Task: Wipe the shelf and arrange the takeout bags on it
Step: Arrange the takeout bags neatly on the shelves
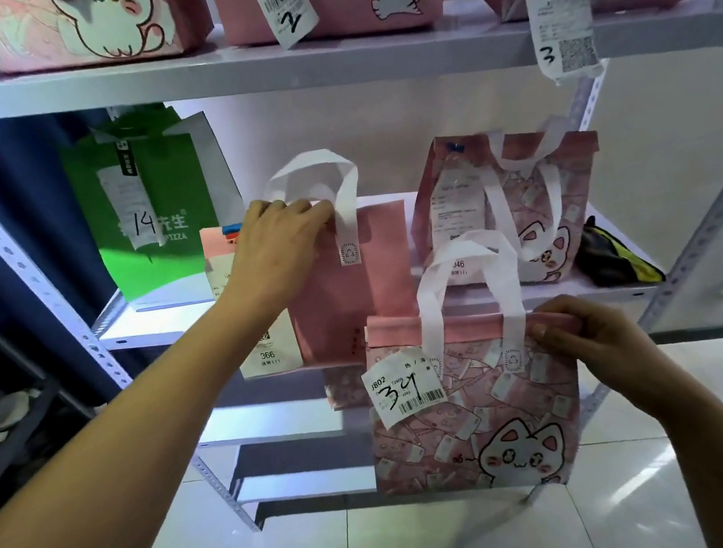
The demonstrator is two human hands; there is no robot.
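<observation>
Pink non-woven fabric is bunching under both my palms as I am holding two takeout bags in front of the middle shelf (159, 322). My left hand (271, 240) is closing over the top edge of the plain pink bag (350, 275), fingers curled beside its white handle (320, 176), and the bag is hanging off the shelf's front lip rather than sitting on it. My right hand (582, 333) is pinching the folded top corner of the cat-print bag marked 34 (470, 403), which is dangling in mid-air below the shelf edge.

What I am worrying about is the pinch on the right: it is only taking a corner, so the bag could tilt and slip, or its contents could shift sideways (I cannot see what is inside). The receipt tag (263, 351) flapping off the plain bag could also be catching on the shelf lip as I am lifting.

Room is tightening. The green pizza bag marked 14 (151, 212) is standing at the back left, another cat-print bag (524, 205) is standing at the right, and a dark, yellow-edged bundle (613, 257) is lying just beside it at the far end. The open stretch is lying between green and pink, so I am judging that both bags need sliding in there, clearing the upper shelf (316, 63) above.
</observation>
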